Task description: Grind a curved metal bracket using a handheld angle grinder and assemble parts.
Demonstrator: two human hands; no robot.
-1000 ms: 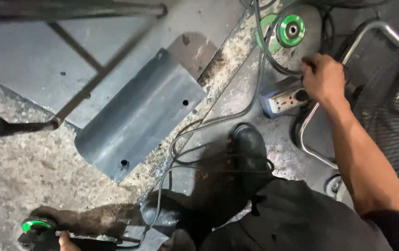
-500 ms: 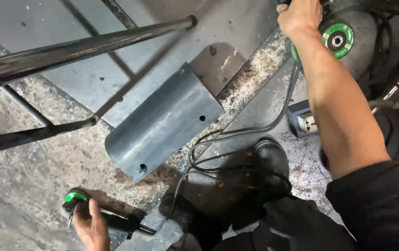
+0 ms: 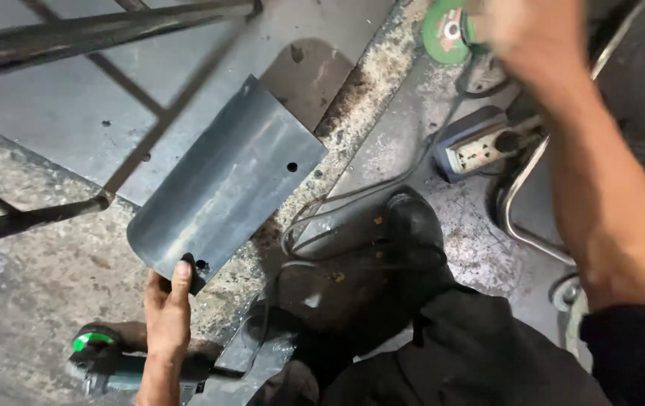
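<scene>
Where the head view looks down, we find the left hand [image 3: 166,312] at the near lower edge of a curved grey metal sheet [image 3: 225,180], fingers closed on that edge beside a small hole, thumb side under the rim. This sheet lies tilted on the concrete floor [image 3: 29,256], one end over a flat steel plate [image 3: 59,113], and is touching both. Just beside the left wrist, a grinder [image 3: 104,361] with a green cap lies on the floor, apart from the hand. We note the right hand [image 3: 522,30] at the top of the view, blurred, against a second grinder with a green disc [image 3: 443,34]; it appears to grip this tool, but we cannot tell how far the fingers close. Near the right forearm sits a grey socket box [image 3: 476,146] with a plug in it, and black cables [image 3: 352,199] run from it across the floor to a black shoe [image 3: 413,225]. Dark steel bars [image 3: 97,26] cross the upper left.
</scene>
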